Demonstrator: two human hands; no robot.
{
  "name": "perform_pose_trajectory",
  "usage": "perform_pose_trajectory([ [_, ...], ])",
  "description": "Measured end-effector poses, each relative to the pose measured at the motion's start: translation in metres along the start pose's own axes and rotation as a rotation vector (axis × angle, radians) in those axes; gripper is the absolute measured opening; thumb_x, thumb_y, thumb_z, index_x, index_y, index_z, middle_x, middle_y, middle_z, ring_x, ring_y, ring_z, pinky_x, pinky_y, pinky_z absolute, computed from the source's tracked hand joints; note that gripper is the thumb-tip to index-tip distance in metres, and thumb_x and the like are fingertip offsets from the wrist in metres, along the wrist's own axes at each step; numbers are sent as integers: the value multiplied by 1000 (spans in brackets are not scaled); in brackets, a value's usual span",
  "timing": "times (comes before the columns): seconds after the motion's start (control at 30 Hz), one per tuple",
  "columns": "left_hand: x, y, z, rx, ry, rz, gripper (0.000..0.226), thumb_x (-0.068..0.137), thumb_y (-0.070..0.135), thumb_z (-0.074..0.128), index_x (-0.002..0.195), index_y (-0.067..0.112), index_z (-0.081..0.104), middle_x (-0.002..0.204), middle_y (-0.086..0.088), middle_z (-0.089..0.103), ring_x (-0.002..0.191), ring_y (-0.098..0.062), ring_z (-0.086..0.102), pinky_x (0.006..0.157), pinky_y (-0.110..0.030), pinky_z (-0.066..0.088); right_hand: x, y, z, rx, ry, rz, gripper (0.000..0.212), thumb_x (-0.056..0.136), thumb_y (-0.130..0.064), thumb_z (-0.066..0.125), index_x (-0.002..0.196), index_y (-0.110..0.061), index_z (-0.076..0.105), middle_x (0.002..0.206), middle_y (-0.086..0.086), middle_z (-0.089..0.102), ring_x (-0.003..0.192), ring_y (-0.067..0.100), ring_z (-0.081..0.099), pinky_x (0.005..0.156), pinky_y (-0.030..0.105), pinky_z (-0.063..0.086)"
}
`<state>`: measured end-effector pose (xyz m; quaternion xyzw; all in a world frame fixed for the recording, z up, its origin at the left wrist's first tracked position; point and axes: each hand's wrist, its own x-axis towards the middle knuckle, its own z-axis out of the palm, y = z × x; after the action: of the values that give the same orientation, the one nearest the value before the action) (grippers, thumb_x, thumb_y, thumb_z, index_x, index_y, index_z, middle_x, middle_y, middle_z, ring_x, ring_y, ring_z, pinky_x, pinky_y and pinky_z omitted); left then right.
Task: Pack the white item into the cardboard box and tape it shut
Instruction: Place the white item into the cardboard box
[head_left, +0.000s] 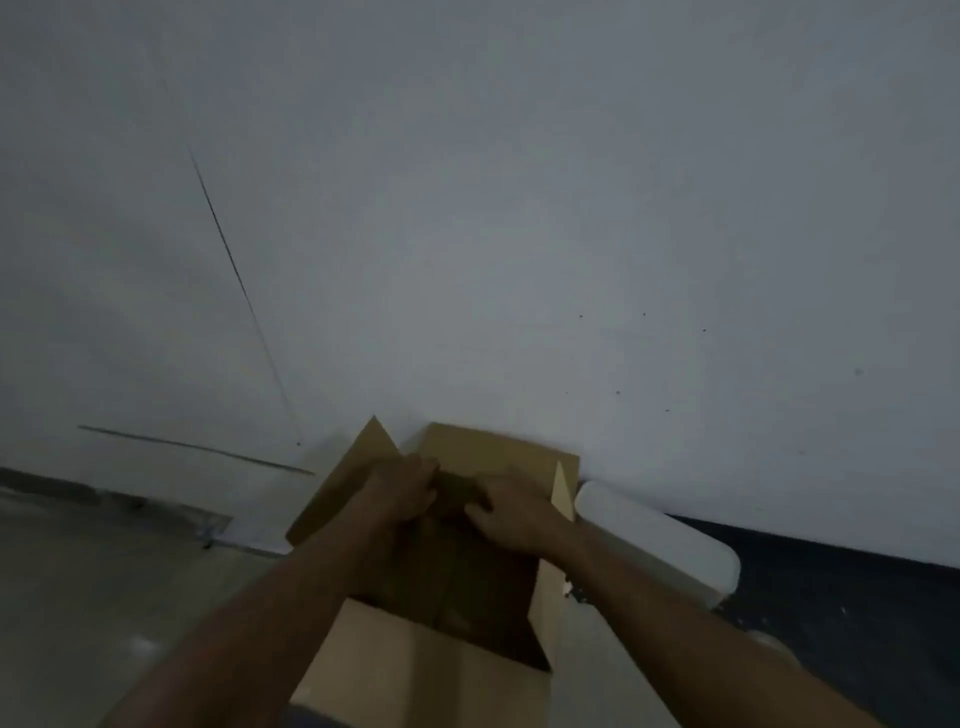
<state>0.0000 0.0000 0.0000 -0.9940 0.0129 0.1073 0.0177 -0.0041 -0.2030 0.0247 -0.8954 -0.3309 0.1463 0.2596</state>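
Cardboard box (415, 670) open, white item (660, 540) not packed
Left hand (402, 486) and right hand (511, 512) reach inside; grip too dim to tell. The item lies just right; packing and taping remain.

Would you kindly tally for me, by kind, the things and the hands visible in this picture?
box: 1
white item: 1
hands: 2 (left hand, right hand)
Total: 4
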Motion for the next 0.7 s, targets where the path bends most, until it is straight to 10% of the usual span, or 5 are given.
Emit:
perform_pose_trajectory([
  [0.17,15,-29,37,25,-42,-94,41,97,32,45,136,18,43,142,-13,42,132,-35,38,108,-59,32,3,18,39,-456,-53,286,41,96,-37,40,129,-14,49,140,20,43,134,42,30,114,57,18],
  [0.37,24,-42,84,40,-66,-157,55,101,32,36,153,21,19,158,-21,12,146,-43,5,107,-74,9,-33,70,55,-699,121,386,49,95,-41,41,133,-12,49,147,26,35,141,46,20,116,60,-1],
  [0.7,11,-37,132,-151,55,-71,62,90,10,57,148,11,35,154,-26,22,133,-48,34,81,-46,55,-65,100,104,-139,-12,749,96,95,-50,46,147,-17,-27,155,18,-29,144,43,-20,111,68,6],
])
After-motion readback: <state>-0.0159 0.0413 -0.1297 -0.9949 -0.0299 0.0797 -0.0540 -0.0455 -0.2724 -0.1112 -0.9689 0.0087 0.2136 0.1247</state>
